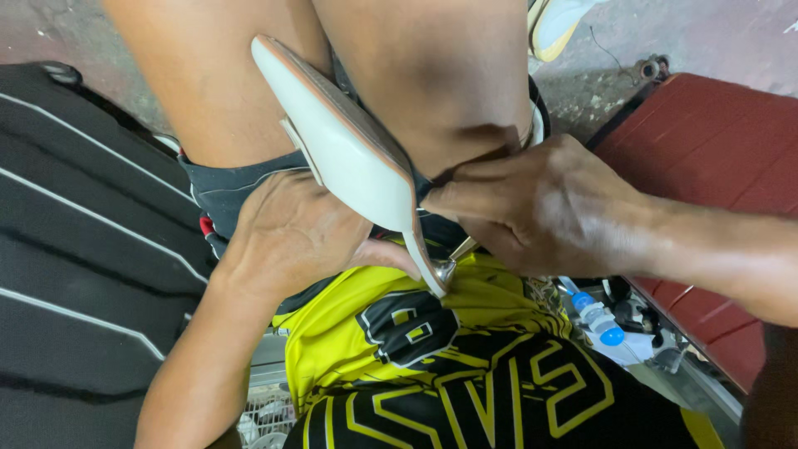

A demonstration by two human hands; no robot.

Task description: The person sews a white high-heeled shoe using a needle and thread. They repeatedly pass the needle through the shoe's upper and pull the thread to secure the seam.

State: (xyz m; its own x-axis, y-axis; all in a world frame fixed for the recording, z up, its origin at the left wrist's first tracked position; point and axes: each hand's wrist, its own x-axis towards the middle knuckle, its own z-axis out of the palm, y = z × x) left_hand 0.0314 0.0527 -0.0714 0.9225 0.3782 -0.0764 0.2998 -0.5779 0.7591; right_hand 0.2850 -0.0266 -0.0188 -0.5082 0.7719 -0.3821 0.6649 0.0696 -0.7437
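A white pointed-toe shoe [349,154] with a tan sole rests across my bare thighs, toe pointing toward my yellow and black shirt. My left hand [291,233] grips the shoe from underneath, thumb pressed near the toe. My right hand [540,208] is closed around a small metal-tipped tool [453,262] whose end sits against the sole edge at the toe. What part of the tool lies inside the fist is hidden.
A black bag with white stripes [75,233] lies at the left. A red box or case [715,150] stands at the right, with small blue-capped bottles [600,320] and clutter beside it. Bare concrete floor and another pale shoe [561,25] show at the top.
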